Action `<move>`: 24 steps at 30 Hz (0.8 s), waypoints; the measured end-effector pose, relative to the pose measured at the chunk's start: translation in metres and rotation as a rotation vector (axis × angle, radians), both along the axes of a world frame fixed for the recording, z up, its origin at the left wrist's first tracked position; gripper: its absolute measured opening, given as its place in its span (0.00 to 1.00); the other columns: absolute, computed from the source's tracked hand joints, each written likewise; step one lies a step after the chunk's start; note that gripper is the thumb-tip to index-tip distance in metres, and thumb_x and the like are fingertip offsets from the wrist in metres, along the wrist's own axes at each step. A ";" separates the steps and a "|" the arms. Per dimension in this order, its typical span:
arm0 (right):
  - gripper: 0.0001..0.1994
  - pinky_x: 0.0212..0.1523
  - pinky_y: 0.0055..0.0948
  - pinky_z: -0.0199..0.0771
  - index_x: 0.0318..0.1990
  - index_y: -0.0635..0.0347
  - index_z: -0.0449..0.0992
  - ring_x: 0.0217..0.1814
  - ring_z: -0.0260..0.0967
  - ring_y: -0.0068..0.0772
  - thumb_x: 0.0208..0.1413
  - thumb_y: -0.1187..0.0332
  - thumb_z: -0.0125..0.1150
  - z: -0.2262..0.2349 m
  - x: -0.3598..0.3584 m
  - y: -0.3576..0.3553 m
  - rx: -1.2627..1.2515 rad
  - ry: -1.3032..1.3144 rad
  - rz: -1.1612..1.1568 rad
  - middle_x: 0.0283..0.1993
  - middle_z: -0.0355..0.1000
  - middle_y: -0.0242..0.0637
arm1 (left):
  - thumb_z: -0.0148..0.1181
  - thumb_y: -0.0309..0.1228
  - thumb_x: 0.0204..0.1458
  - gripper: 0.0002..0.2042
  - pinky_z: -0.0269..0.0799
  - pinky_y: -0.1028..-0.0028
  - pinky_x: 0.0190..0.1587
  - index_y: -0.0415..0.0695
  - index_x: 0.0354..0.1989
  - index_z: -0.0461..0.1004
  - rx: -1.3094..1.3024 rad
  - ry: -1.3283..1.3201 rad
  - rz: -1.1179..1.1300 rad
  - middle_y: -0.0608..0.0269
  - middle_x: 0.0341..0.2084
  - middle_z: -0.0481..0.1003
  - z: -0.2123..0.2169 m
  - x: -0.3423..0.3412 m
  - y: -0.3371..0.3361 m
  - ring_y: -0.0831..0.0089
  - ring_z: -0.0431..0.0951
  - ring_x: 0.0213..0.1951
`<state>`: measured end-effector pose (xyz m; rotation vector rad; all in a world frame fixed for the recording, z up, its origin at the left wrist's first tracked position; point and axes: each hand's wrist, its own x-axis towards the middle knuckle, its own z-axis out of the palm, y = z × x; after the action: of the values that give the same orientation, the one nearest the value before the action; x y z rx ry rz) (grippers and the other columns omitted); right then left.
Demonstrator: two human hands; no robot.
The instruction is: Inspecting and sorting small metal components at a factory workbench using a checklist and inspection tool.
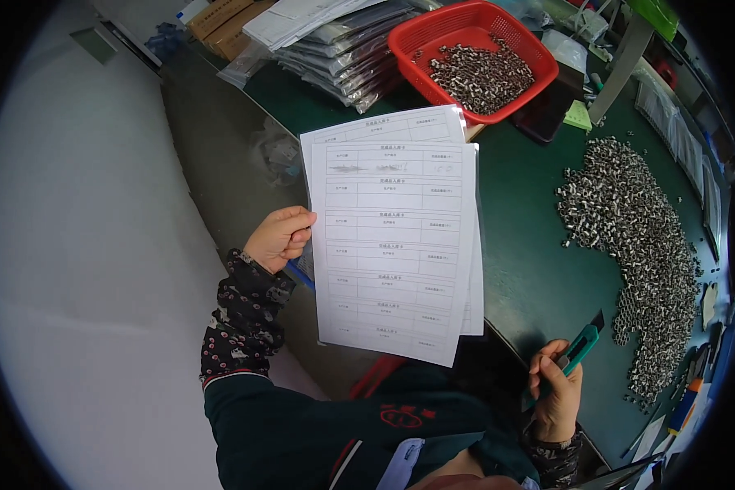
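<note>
Sheets (392, 253), printed, overlap the desk's (518, 269) near edge in view, left fingers (296, 223) pinched firmly on their left border; right fingers (553, 372) curl closed round a green-handled knife (581, 347) near that edge.

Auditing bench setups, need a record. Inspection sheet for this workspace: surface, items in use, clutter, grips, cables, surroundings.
Surface: green tabletop, partly covered.
Items in use: printed sheets, at least two, overlapping; green cutter, dark blade out.
Clutter: red basket of small metal parts; loose metal pile on the right; bagged stack at the top; mixed tools at the right edge.
Grips: left grip pinches the sheets' left edge; right grip closed around the cutter.
Cables: cannot tell; top right too cluttered.
Surroundings: brown boxes top left; pale expanse at left.
</note>
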<state>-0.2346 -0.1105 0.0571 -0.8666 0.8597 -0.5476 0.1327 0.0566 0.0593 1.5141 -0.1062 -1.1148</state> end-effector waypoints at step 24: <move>0.07 0.11 0.13 0.52 0.31 0.63 0.62 0.15 0.57 0.21 0.44 0.74 0.52 -0.004 0.006 0.006 -0.089 0.036 0.019 0.21 0.64 0.37 | 0.49 0.27 0.46 0.05 0.41 0.87 0.09 0.39 0.23 0.65 -0.058 -0.007 0.111 0.73 0.10 0.58 -0.016 0.041 -0.043 0.89 0.49 0.09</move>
<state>-0.2281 -0.1041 0.0529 -0.9674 0.8634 -0.5582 0.1737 0.0132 0.0435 1.4548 -0.0579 -1.0098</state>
